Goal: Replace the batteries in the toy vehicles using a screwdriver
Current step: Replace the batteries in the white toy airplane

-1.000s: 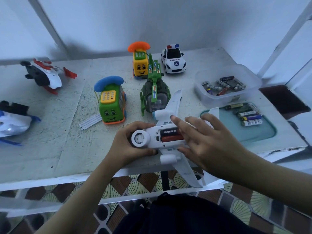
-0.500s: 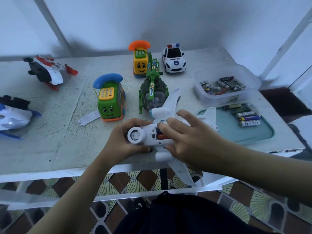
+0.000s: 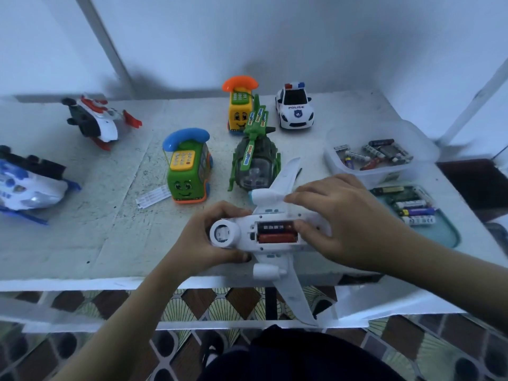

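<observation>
Currently the toy airplane (image 3: pixel 277 215) is held belly-up at the near edge of the table (image 3: pixel 82 243), with one wing projecting beyond that edge. Its nose end is gripped by the left hand (image 3: pixel 200 243), fingers wrapped round the fuselage. The right hand (image 3: pixel 349 221) is curved over the fuselage beside the open battery compartment (image 3: pixel 276 232), the thumb set against the right end of the cells; whether a cell is actually pinched cannot be told. Two cells are seated inside, a black battery (image 3: pixel 275 226) above a red battery (image 3: pixel 276 238). Several risks can be judged from this position. If a cell is levered out sharply, it may be flung by its spring contact and lost over the table edge to the floor below. If too much pressure is put on the fuselage, the overhanging wing could be strained. Spent and fresh cells could be confused, since a clear container (image 3: pixel 384 174) of batteries and a teal tray (image 3: pixel 450 237) of batteries lie close together on the right. Polarity could also be reversed on refitting. No compartment cover, screw or screwdriver can be made out, so small parts may already be at risk of being mislaid.
</observation>
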